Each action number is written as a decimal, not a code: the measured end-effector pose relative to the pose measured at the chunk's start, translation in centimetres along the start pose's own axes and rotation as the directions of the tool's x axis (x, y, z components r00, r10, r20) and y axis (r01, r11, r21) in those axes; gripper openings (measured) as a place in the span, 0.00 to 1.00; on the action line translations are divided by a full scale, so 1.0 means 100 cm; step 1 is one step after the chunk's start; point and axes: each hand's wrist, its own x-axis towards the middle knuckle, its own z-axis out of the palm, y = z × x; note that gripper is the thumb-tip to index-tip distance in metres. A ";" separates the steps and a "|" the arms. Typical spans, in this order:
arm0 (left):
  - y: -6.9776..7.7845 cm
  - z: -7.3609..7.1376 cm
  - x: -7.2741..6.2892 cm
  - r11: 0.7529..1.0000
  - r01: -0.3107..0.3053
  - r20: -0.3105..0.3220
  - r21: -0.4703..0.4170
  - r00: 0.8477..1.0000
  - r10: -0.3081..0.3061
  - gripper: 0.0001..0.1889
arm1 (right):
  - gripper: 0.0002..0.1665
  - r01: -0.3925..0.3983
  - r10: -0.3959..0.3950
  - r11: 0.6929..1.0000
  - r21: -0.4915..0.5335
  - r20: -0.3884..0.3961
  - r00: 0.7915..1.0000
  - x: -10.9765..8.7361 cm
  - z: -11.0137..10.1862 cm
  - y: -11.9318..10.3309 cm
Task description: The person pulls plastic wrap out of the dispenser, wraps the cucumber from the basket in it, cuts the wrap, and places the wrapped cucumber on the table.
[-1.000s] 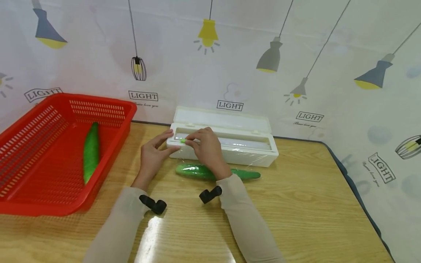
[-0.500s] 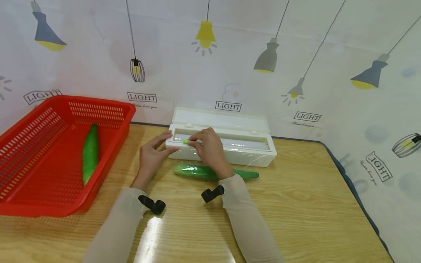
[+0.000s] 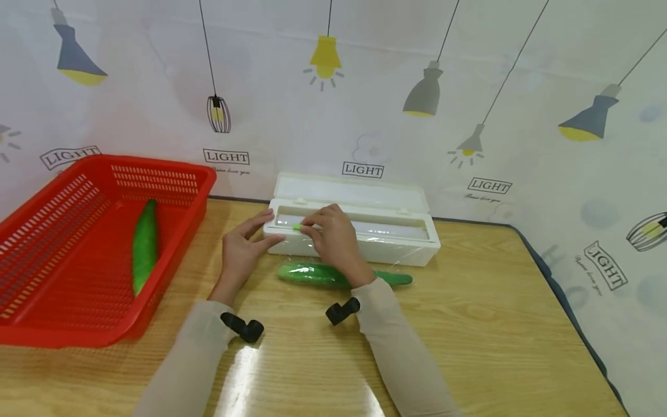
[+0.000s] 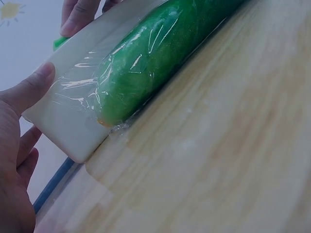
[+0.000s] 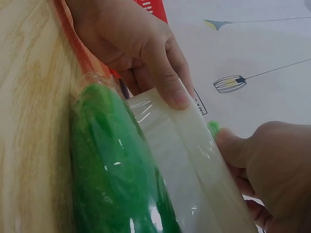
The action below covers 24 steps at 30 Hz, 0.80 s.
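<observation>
A white cling film dispenser (image 3: 401, 248) stands at the back of the table, its lid (image 3: 349, 192) raised and a roll of film (image 3: 385, 229) inside. My left hand (image 3: 241, 250) grips its left end, thumb on the front edge and fingers round the end. With thumb and fingertips my right hand (image 3: 333, 237) pinches the small green slider cutter (image 3: 296, 227) on the front edge, near the left end. Clear film runs down from the dispenser over a cucumber (image 4: 141, 63) lying along its front. My right wrist hides part of the cucumber in the head view.
On the left stands a red plastic basket (image 3: 57, 337) with a second cucumber (image 3: 145, 246) in it. A wall covering (image 3: 281, 87) printed with lamps rises right behind the dispenser. Wooden tabletop (image 3: 484, 324) extends to the right and in front.
My right hand has slid the green cutter a little to the right along the dispenser's edge. The left hand keeps its grip on the left end.
</observation>
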 end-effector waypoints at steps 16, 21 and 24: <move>0.000 0.002 0.000 1.000 0.004 -0.006 0.023 1.000 -0.004 0.28 | 0.08 0.031 -0.031 0.999 -0.023 0.008 0.999 -0.004 -0.011 0.006; 0.002 0.001 0.000 0.998 0.018 -0.013 0.052 1.000 -0.017 0.30 | 0.08 0.034 -0.033 0.999 -0.033 0.009 0.999 -0.005 -0.014 0.009; 0.003 0.001 0.000 0.998 0.027 -0.016 0.058 1.000 -0.026 0.30 | 0.08 0.023 -0.023 0.999 -0.032 0.015 1.000 -0.006 -0.017 0.010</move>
